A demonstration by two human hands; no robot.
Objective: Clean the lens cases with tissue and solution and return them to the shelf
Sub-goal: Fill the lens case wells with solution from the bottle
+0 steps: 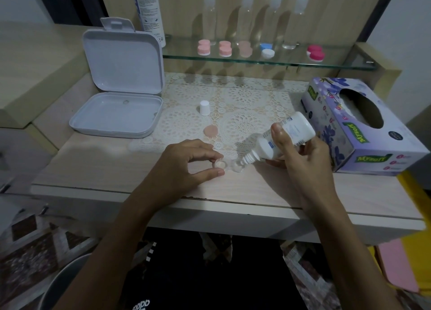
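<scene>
From the head view, the small clear plastic twin-well lens case [229,165] lies on the pale wood-grain surface [98,170] near the front edge, between the two hands. The left hand [186,165] pinches its left well between thumb and fingertips, pinning it flat. The right hand [305,156] is wrapped round the white squeeze bottle of solution [282,138], tipped nozzle-down so the tip sits just over the case's right well. Whether drops are falling I cannot tell.

The case looks very light and stiff, and once wet it will likely be slippery — a loose grip could let it skate on the smooth surface or tip out the solution. The best hold is probably at the outer rim of one well, as now, keeping the open cups level. The bottle is soft-walled, so a gentle squeeze at its middle should do.

A round peach lid [210,130] lies on the lace doily [242,104] just beyond the hands, and the bottle's white cap [204,108] stands farther off. At far left a grey hinged plastic box [119,88] lies open; at right the purple floral tissue box [363,125] is within reach. On the glass shelf [291,62] at the back sit more capped cases — pink, peach, blue-and-white, magenta — before a row of clear bottles, with a tall white bottle at the shelf's left end.
</scene>
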